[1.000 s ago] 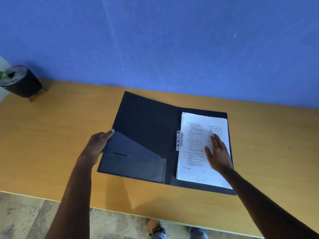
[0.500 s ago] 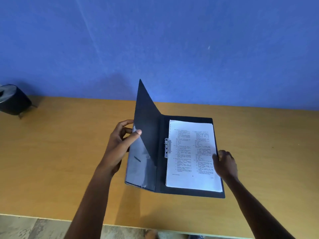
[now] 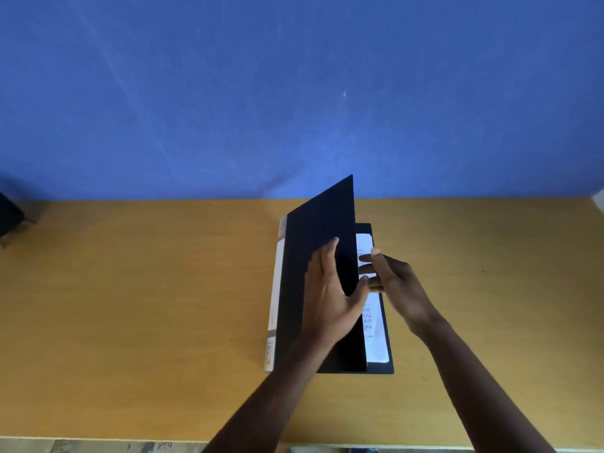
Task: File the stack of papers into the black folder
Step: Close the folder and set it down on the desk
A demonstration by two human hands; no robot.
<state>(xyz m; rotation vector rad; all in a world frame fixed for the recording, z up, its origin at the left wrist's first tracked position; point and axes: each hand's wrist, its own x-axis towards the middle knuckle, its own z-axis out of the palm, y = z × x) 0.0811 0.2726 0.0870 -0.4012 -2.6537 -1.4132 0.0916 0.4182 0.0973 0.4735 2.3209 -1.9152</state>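
The head camera, the only view, looks down on a yellow-brown table (image 3: 147, 305) set against a blue wall (image 3: 294, 93), with the black folder (image 3: 318, 273) lying just right of the middle. Its front cover is tilted up over the back half, partway shut, and a pale strip runs along its spine edge on the left. The left hand (image 3: 330, 299) lies spread on the outside of that cover, fingers flat against the black face and thumb hooked round its free edge, so it grips nothing tightly but steers the cover; I judge the flat palm is there to press the cover down evenly rather than let it flop. The stack of papers (image 3: 374, 328) sits inside on the back half, only a narrow white band of printed sheets showing past the cover's edge. The right hand (image 3: 389, 279) reaches in at that opening with loosely curled fingers touching the top sheet near its upper part; it looks set there to keep the sheets flat and square, though whether it pinches a page I cannot tell. A dark object (image 3: 9, 217) stands at the far left edge, well apart. The papers being inside already, closing the cover seems the last step, and the right fingers will need to slide out first.
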